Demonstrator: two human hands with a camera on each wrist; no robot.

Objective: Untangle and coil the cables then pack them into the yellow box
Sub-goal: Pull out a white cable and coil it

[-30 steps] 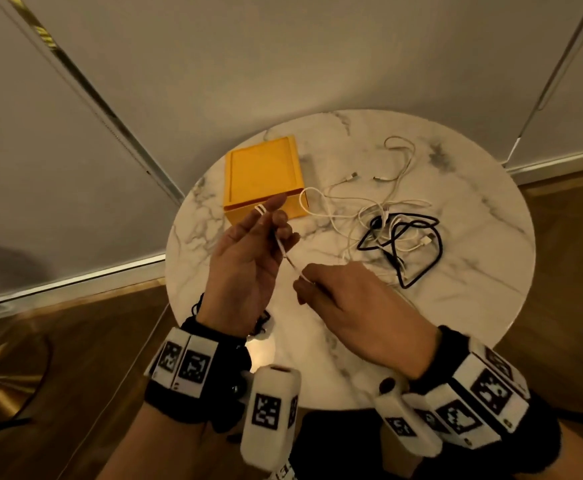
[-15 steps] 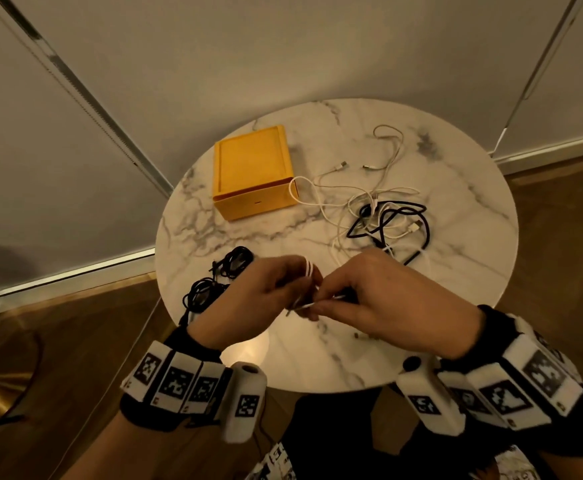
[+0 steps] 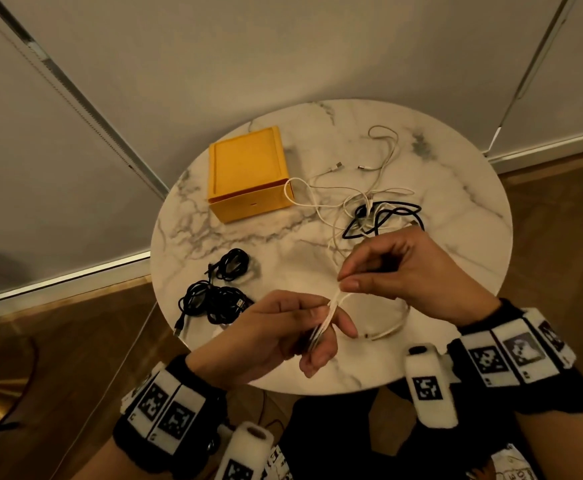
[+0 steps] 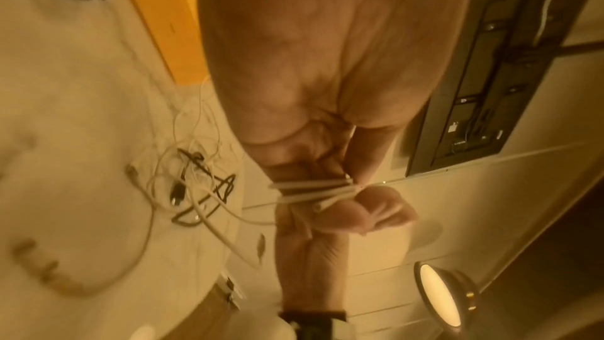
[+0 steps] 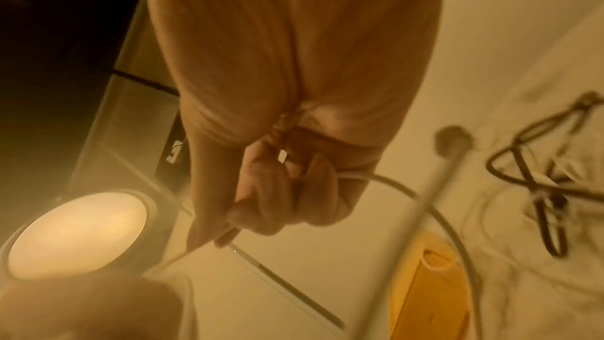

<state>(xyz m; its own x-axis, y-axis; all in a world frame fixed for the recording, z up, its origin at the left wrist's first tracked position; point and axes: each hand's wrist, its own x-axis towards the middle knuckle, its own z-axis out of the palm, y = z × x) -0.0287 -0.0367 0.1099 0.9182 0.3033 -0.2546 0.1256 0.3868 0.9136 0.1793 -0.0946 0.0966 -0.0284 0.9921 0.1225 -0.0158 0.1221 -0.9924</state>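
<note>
The left hand (image 3: 283, 327) pinches several wound turns of a white cable (image 3: 328, 315) while the right hand (image 3: 404, 271) pinches the next loop. Left of the fingers lie coiled black cables (image 3: 213, 299); beyond, a tangle (image 3: 369, 216) remains, and the yellow box (image 3: 248, 174) appears unpacked.

dim warm amber light; a round lamp (image 5: 76, 233) glares; both wrist views blurred, head view edges bent
</note>
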